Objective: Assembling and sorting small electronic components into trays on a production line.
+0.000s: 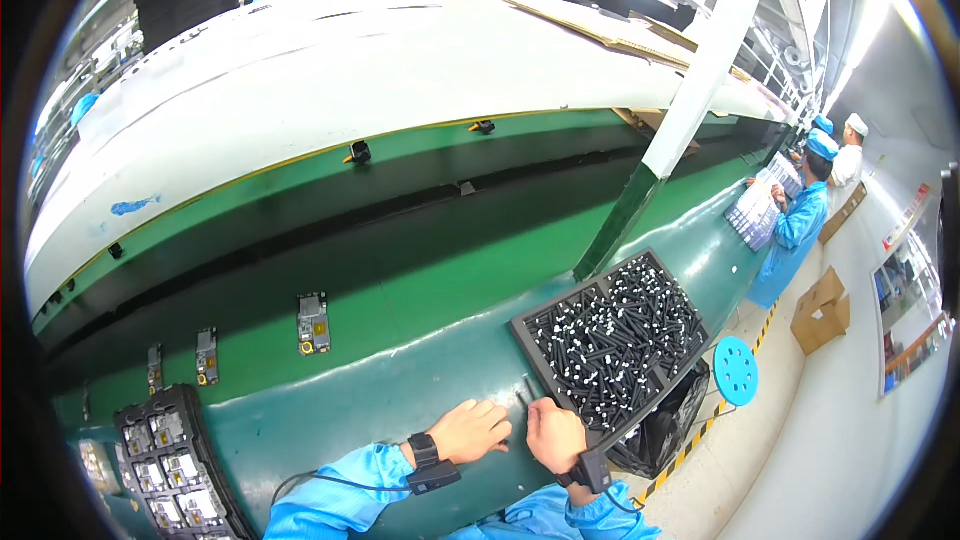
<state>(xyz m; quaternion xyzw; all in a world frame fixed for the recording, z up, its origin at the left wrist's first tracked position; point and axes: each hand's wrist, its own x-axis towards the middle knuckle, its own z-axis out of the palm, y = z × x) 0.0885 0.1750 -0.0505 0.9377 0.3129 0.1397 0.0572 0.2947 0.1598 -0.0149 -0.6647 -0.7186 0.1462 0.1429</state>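
Note:
My left hand [472, 432] is just above the green bench, palm down, its fingers bent and held together. Whatever its fingertips may hold is hidden. Close beside it, my right hand [557, 436] is closed like a fist near the near-left edge of a black tray [545, 365]. A small dark, slim piece [528, 387] shows by its knuckles; I cannot tell whether it is gripped or lying on the bench. Heaped in the tray are many short black cylinders with white ends [620, 340]. Each wrist wears a black strapped device with a cable.
Circuit boards [313, 323] lie on the green conveyor belt ahead. A black moulded tray of boards [180, 470] stands at the left. A green-white post [650, 170] rises behind the black tray. At right are a blue stool [736, 371], a carton [820, 310] and people in workwear [800, 225].

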